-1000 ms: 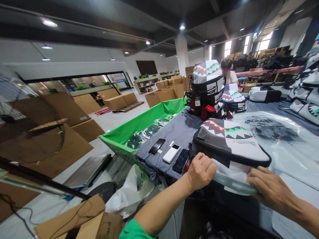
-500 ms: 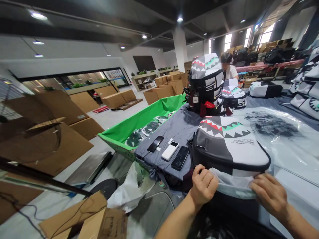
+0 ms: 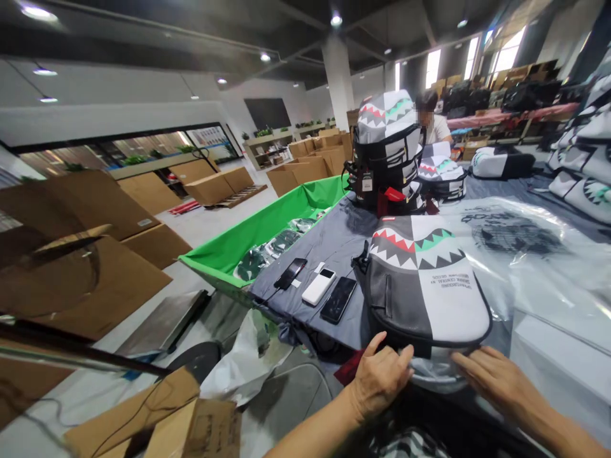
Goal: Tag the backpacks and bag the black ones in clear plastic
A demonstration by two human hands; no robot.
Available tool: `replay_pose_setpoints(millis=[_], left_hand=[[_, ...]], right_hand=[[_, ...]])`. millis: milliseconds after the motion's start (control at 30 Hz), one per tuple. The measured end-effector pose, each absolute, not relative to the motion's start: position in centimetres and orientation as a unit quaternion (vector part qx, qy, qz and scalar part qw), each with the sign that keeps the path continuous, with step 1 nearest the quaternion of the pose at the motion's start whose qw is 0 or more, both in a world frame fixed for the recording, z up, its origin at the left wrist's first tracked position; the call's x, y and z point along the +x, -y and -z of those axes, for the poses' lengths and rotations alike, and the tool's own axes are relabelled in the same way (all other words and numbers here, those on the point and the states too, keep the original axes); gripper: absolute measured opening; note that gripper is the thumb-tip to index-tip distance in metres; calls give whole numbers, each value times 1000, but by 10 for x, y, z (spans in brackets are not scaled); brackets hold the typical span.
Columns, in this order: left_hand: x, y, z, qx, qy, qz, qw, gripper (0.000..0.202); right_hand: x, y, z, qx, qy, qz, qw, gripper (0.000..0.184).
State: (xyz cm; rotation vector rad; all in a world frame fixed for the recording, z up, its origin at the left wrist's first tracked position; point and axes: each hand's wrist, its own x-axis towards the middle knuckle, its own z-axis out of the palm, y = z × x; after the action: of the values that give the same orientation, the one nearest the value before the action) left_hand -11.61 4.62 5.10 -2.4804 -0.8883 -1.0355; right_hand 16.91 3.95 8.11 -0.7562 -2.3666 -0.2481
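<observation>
Left grip (image 3: 382, 375): fingers mostly curled, at the near left end of a strip of clear plastic (image 3: 436, 375); firmness of hold on the strip: cannot tell. Right grip (image 3: 499, 375): fingers close together and reaching inward, tips at the strip's right end; pinch or mere touch: cannot tell.

Between and just beyond both grips: one backpack (image 3: 429, 280), grey and white, flat on its back at the near edge of the surface (image 3: 356, 222), zigzag red-and-green tooth pattern towards the far end, lettering upside down, black piping along the rim.

Beside the left grip: dark red material (image 3: 348, 369).

Left of the backpack, in a row: black phone (image 3: 338, 300), white device with small dark screen (image 3: 319, 286), second dark phone (image 3: 291, 273) with cable.

Beyond the backpack: upright stack of similar backpacks (image 3: 389, 149) with red tag; lower pile just to its right. Right: large clear plastic sheet (image 3: 534, 254), dark print. Far right: further stack (image 3: 587, 152).

Alongside the surface, left: green-lined bin (image 3: 267, 229), plastic-wrapped packs inside. On the floor: white plastic bag (image 3: 238, 366), cardboard boxes (image 3: 95, 273). Background: one seated or bent co-worker (image 3: 434, 124), white top.
</observation>
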Motion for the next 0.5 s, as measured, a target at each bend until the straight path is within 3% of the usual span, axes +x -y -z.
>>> replay_pose_setpoints(millis=[167, 233, 333, 433, 500], left_hand=[[-102, -70, -60, -896, 276, 275, 211, 38], [-103, -78, -54, -890, 244, 306, 233, 36], [-114, -86, -48, -864, 199, 391, 248, 16], [-123, -91, -49, -871, 142, 416, 218, 11], [-123, -95, -56, -928, 78, 330, 154, 9]], right_hand=[[153, -55, -79, -326, 890, 171, 271, 27], [153, -59, -75, -320, 881, 216, 274, 25], [159, -56, -75, -296, 877, 232, 301, 24], [162, -50, -80, -269, 879, 212, 333, 20], [160, -50, -83, -244, 889, 206, 328, 16]])
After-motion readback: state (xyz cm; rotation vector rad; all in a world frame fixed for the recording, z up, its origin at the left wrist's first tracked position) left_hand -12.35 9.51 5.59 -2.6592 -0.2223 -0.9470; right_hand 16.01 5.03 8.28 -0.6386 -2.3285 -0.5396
